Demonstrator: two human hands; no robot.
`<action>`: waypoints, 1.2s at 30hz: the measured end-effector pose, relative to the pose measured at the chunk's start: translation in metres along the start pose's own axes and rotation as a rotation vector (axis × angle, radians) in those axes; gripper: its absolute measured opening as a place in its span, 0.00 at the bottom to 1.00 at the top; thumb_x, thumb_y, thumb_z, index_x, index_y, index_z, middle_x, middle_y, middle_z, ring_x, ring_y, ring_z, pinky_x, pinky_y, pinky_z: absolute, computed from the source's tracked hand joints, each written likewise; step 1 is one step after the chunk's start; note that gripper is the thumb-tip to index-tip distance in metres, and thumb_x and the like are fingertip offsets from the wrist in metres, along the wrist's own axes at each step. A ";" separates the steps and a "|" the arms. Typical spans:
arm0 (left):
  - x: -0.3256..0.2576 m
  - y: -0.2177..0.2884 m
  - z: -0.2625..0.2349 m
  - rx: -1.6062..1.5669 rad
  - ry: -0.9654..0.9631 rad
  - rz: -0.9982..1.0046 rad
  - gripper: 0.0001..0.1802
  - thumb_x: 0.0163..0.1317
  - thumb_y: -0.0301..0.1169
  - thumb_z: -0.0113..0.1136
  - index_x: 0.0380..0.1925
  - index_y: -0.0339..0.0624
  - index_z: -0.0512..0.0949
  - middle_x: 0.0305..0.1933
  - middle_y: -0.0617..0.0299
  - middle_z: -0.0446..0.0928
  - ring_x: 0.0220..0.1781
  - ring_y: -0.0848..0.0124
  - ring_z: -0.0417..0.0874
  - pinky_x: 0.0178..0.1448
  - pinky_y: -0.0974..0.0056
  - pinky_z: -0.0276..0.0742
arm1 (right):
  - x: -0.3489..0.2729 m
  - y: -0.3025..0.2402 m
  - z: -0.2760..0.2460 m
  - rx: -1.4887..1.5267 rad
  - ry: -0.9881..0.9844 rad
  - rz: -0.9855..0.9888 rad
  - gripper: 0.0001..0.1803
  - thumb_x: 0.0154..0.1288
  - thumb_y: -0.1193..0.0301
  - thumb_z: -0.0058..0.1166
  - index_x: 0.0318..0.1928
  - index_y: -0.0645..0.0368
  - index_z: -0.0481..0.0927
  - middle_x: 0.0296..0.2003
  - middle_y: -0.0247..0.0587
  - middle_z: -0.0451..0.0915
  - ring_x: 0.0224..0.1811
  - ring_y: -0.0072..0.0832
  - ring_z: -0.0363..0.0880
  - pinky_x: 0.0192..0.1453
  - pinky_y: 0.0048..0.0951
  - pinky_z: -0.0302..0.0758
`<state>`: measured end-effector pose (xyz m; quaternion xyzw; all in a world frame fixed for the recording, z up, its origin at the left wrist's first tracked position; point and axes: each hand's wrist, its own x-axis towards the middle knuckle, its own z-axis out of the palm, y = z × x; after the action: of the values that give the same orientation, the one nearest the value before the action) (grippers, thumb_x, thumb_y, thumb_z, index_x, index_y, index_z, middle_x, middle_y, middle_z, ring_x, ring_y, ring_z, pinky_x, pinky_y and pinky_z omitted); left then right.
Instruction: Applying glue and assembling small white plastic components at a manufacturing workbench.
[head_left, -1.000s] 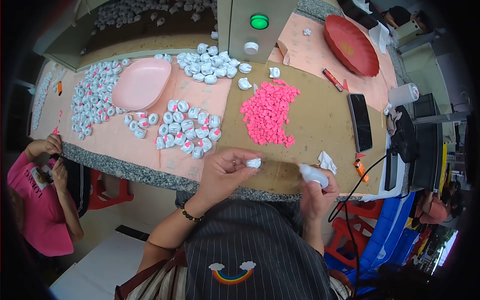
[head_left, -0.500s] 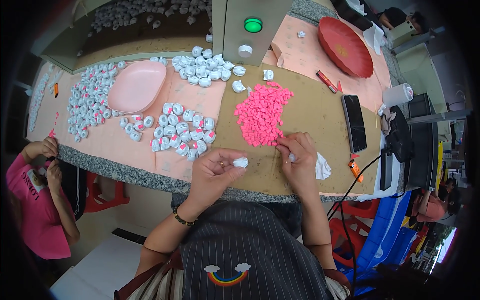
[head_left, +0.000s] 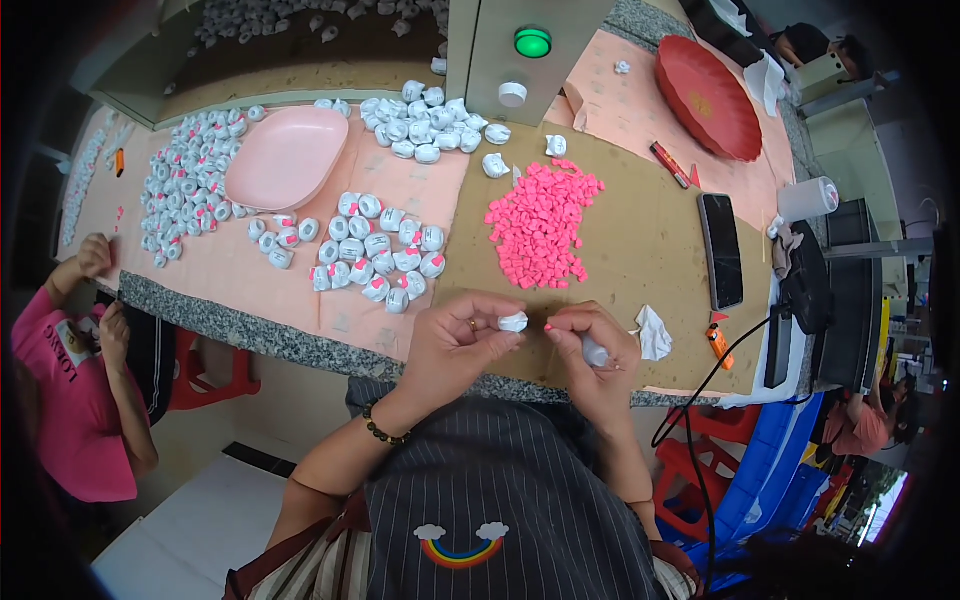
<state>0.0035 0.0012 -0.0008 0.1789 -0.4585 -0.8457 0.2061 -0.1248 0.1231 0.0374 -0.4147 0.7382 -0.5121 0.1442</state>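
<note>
My left hand [head_left: 462, 342] pinches a small white round piece [head_left: 513, 322] at the table's near edge. My right hand [head_left: 595, 350] is beside it, holding a tiny pink piece [head_left: 548, 327] at its fingertips against the white one, with a white tube-like item [head_left: 594, 352] tucked in its palm. Just beyond both hands lies a heap of small pink pieces [head_left: 543, 227] on the brown board [head_left: 655, 250]. A cluster of white round pieces with pink marks [head_left: 378, 250] lies to the left of the heap.
A pink bowl [head_left: 288, 156], more white pieces [head_left: 190, 185] left and behind [head_left: 425, 125], a grey box with green button [head_left: 532, 42], red dish [head_left: 708, 95], black phone [head_left: 720, 250], crumpled tissue [head_left: 654, 332], paper cup [head_left: 808, 198]. Another person in pink [head_left: 70, 400] sits left.
My right hand came in from the right and picked up a pink piece, then met my left hand. My left hand kept the white piece near the table edge.
</note>
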 end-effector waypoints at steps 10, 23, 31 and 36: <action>-0.004 0.000 0.001 0.079 -0.060 -0.015 0.14 0.58 0.13 0.56 0.46 0.30 0.75 0.50 0.54 0.76 0.47 0.73 0.81 0.49 0.72 0.78 | -0.008 -0.008 0.018 0.272 -0.028 0.215 0.04 0.55 0.86 0.57 0.33 0.69 0.79 0.29 0.40 0.79 0.30 0.20 0.74 0.34 0.20 0.70; -0.003 -0.002 -0.006 0.114 -0.110 -0.021 0.11 0.55 0.12 0.55 0.40 0.26 0.77 0.48 0.51 0.76 0.47 0.72 0.80 0.49 0.70 0.78 | -0.013 0.010 0.027 0.197 0.043 -0.169 0.04 0.52 0.85 0.60 0.31 0.70 0.80 0.26 0.44 0.77 0.29 0.28 0.74 0.35 0.26 0.70; -0.003 0.000 -0.005 0.060 -0.104 0.042 0.14 0.54 0.10 0.52 0.40 0.27 0.77 0.48 0.52 0.75 0.46 0.73 0.79 0.48 0.71 0.77 | -0.012 0.011 0.032 0.209 0.049 -0.179 0.04 0.52 0.84 0.60 0.30 0.69 0.79 0.26 0.43 0.76 0.29 0.30 0.74 0.35 0.27 0.70; -0.006 0.027 0.003 0.791 -0.099 0.234 0.09 0.51 0.14 0.58 0.34 0.31 0.78 0.42 0.56 0.78 0.39 0.72 0.82 0.40 0.74 0.77 | -0.014 0.013 0.030 0.036 -0.002 -0.179 0.03 0.52 0.83 0.59 0.27 0.67 0.78 0.24 0.42 0.75 0.28 0.31 0.73 0.35 0.27 0.69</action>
<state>0.0122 -0.0072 0.0238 0.1502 -0.7747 -0.5829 0.1939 -0.1029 0.1162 0.0104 -0.4769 0.6887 -0.5357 0.1059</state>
